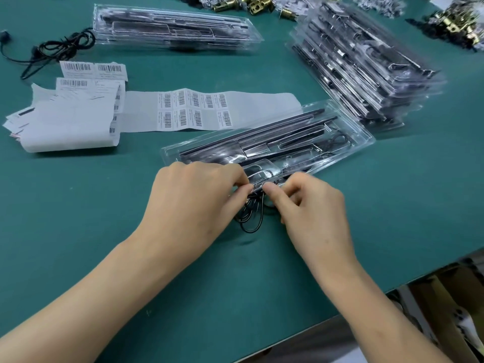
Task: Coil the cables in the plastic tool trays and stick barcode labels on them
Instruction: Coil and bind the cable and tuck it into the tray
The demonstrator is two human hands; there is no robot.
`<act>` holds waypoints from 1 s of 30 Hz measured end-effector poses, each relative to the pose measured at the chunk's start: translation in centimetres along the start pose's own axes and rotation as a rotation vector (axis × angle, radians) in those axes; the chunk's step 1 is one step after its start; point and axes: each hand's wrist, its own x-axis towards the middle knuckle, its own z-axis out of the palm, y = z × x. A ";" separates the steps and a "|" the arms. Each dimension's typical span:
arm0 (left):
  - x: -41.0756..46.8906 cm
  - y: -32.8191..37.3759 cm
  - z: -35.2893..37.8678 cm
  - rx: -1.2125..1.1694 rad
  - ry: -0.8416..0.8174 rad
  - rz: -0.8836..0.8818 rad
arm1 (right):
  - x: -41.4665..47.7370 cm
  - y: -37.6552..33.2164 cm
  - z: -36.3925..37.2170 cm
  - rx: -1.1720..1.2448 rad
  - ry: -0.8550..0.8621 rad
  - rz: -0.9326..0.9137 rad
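A clear plastic tool tray (275, 142) with dark metal tools lies slantwise in the middle of the green table. At its near edge my left hand (195, 195) and my right hand (311, 205) meet, fingers curled, both pinching a thin black cable (252, 218) whose loops hang onto the table below the tray's edge. A strip of barcode labels (193, 110) on white backing paper lies just beyond the tray. Where the cable enters the tray is hidden by my fingers.
A tall stack of filled trays (366, 64) stands at the right, and another tray (172, 27) lies at the back. A loose black cable (60, 45) and folded label sheets (70, 113) are at the left. Brass lock parts (256, 3) line the far edge. The table's edge (340, 318) runs at lower right.
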 end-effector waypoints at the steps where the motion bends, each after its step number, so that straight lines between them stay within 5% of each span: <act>1: 0.0 0.0 0.0 0.005 -0.008 -0.007 | -0.2 0.1 -0.1 0.063 0.070 0.008; 4: 0.0 0.1 0.0 0.004 -0.024 -0.025 | -0.5 0.8 -0.6 0.331 0.026 0.036; 9: 0.0 -0.1 -0.3 -0.037 -0.034 -0.055 | -2.0 2.8 -1.5 -0.062 0.069 -0.260; 14: 0.0 -0.1 -0.6 -0.062 -0.035 -0.072 | -1.6 3.1 -0.7 0.054 0.068 -0.328; 24: 0.3 0.0 -0.8 -0.029 -0.117 -0.079 | -0.1 4.0 -1.3 -0.373 0.233 -0.855; 30: 0.3 0.0 -0.9 -0.011 -0.101 -0.052 | 0.4 3.2 -0.6 -0.278 0.185 -1.098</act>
